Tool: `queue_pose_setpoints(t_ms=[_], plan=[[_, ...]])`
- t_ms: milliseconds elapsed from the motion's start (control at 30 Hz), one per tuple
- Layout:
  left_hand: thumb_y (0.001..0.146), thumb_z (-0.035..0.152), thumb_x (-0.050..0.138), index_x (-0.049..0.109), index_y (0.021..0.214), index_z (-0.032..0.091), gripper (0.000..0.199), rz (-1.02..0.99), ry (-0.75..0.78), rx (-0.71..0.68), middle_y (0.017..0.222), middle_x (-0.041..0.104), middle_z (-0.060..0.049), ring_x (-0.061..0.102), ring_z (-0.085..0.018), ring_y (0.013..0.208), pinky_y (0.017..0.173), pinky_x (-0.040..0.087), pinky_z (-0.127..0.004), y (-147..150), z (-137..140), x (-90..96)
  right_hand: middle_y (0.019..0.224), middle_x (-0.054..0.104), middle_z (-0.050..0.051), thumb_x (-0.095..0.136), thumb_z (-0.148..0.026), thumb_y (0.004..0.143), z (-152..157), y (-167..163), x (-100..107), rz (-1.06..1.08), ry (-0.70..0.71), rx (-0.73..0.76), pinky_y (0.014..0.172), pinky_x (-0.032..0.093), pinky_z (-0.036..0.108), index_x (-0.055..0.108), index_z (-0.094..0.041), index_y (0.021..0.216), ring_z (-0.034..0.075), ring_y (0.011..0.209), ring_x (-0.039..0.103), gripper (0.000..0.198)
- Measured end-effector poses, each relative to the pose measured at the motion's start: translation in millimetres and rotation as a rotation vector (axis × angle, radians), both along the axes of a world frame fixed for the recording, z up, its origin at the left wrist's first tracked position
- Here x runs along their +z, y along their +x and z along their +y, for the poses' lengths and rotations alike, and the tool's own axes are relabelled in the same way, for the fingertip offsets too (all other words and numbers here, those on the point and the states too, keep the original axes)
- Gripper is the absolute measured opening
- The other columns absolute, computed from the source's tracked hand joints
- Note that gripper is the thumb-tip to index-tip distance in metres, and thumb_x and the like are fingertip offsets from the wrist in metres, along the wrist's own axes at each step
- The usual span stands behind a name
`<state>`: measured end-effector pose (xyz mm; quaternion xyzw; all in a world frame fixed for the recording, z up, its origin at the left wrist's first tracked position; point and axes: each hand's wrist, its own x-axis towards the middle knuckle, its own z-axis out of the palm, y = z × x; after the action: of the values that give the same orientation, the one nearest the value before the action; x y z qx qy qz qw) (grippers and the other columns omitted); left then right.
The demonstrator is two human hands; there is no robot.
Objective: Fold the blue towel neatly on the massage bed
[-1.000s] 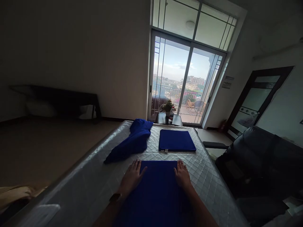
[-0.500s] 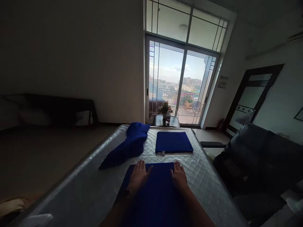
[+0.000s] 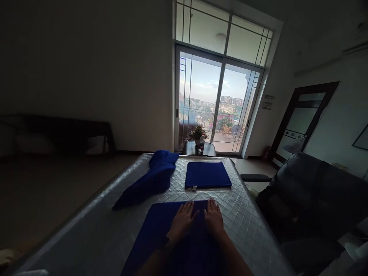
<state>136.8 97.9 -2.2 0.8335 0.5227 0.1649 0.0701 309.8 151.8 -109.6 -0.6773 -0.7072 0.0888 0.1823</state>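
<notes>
A flat dark-blue cloth (image 3: 152, 230) lies spread toward me on a silvery quilted mattress (image 3: 244, 222). My left hand (image 3: 183, 221) rests palm down on it near its far edge, fingers stretched out. Beside it, at the cloth's far right corner, my right hand (image 3: 213, 217) also lies flat with the fingers extended. Just beyond both hands is a neatly folded blue cloth (image 3: 208, 174) with a small white tag at its near edge. A crumpled blue cloth (image 3: 152, 176) lies to the far left. Both forearms cover part of the near cloth.
Past the mattress stands a small dark table (image 3: 188, 148) with a potted plant (image 3: 198, 133) and a bottle (image 3: 202, 142). A black leather chair (image 3: 313, 188) is at the right. Dark low furniture (image 3: 66, 134) stands left, and a sliding glass door (image 3: 201, 92) is behind.
My left hand has slid right across the near cloth, closer to my right hand. My right hand stays near the far right corner. The view has shifted slightly.
</notes>
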Motion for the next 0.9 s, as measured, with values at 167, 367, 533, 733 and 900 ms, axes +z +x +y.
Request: queue_pose_setpoints(t_ms=[167,367,533,733,900], plan=[[0.093,0.043,0.007,0.043,0.135,0.001,0.069,0.068,0.007,0.227,0.143,0.044,-0.016,0.036,-0.024,0.136,0.114,0.028,-0.038,-57.0,-3.7,-3.1,0.154,0.024,0.008,0.021,-0.042,0.089,-0.4,-0.3,1.2,0.027,-0.013,-0.007,0.119,0.014,0.039,0.025,-0.013,0.145,0.020,0.144,0.016,0.063],[0.089,0.060,0.011,0.038,0.138,0.003,0.080,0.076,0.002,0.315,0.146,0.040,-0.015,0.035,-0.025,0.137,0.114,0.029,-0.036,-94.5,-5.5,-12.6,0.154,0.021,0.010,0.022,-0.046,0.089,-0.2,1.6,2.7,0.068,-0.045,0.016,0.119,0.012,0.040,0.022,-0.013,0.146,0.020,0.144,0.015,0.066],[0.090,0.057,0.010,0.039,0.137,0.000,0.080,0.036,0.037,0.295,0.145,0.041,-0.018,0.035,-0.026,0.136,0.114,0.028,-0.037,-100.4,0.2,-21.2,0.155,0.021,0.010,0.023,-0.047,0.089,1.4,1.5,2.9,0.052,-0.064,0.013,0.119,0.011,0.038,0.022,-0.013,0.146,0.020,0.144,0.014,0.066],[0.092,0.048,0.008,0.042,0.134,-0.004,0.075,-0.007,0.023,0.314,0.143,0.043,-0.020,0.036,-0.027,0.136,0.113,0.029,-0.036,-112.7,2.1,-18.9,0.154,0.022,0.011,0.023,-0.047,0.089,4.4,1.0,2.3,0.010,-0.071,0.009,0.118,0.012,0.038,0.023,-0.012,0.146,0.020,0.144,0.015,0.067],[0.092,0.048,0.011,0.041,0.134,-0.005,0.074,-0.030,-0.017,0.312,0.142,0.043,-0.022,0.037,-0.028,0.135,0.113,0.029,-0.037,-115.1,-4.3,-4.0,0.154,0.023,0.011,0.023,-0.046,0.090,4.9,2.4,3.7,-0.010,-0.063,0.008,0.118,0.013,0.038,0.024,-0.012,0.145,0.020,0.144,0.016,0.066]])
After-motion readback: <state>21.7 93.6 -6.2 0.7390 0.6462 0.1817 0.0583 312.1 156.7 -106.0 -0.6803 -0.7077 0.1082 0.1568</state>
